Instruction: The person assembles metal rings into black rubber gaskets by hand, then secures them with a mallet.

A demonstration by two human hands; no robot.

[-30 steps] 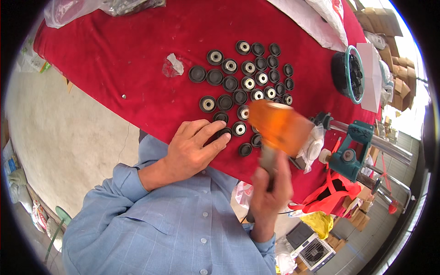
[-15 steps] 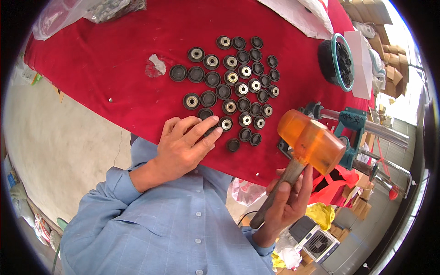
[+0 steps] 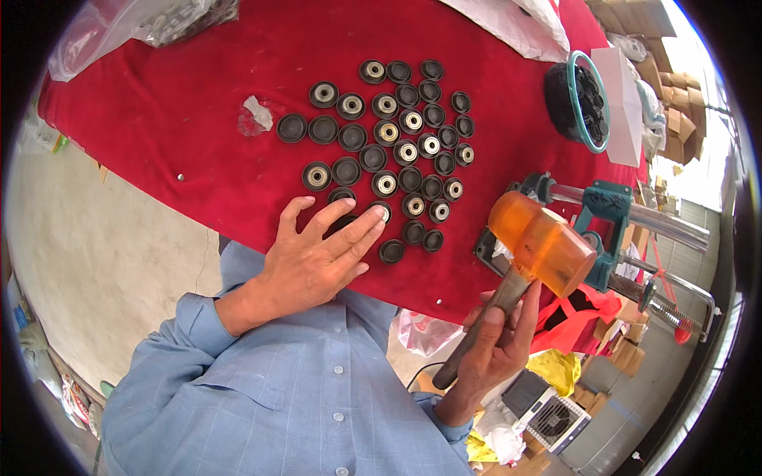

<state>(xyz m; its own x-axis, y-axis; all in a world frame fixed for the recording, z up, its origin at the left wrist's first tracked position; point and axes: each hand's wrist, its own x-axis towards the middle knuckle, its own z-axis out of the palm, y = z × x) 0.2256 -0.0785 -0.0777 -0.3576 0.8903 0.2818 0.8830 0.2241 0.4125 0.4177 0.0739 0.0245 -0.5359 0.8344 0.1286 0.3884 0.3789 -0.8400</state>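
My left hand (image 3: 317, 250) is spread over the near edge of the group of round black caps, and one fingertip reaches the rim of a cap with a metal bearing (image 3: 385, 213) in it. Under those fingers another black cap is mostly hidden. Several caps hold silver bearings, such as this bearing (image 3: 316, 175); others, like this plain cap (image 3: 346, 170), show only a black inside. In my right hand (image 3: 496, 349) is a mallet (image 3: 548, 242) with a translucent orange head and a wooden handle, held up to the right of the caps.
A red cloth (image 3: 214, 166) covers the table. On the right stand a green press with steel rods (image 3: 607, 210) and a teal-rimmed basket of black parts (image 3: 589, 103). A clear bag of metal parts (image 3: 186, 20) lies far left, with a scrap of white paper (image 3: 258, 113) nearer.
The left fingers have shifted across the nearest caps and now partly cover the bearing that showed fully before. The mallet stays in the right hand, almost unmoved. The whole view has shifted slightly.
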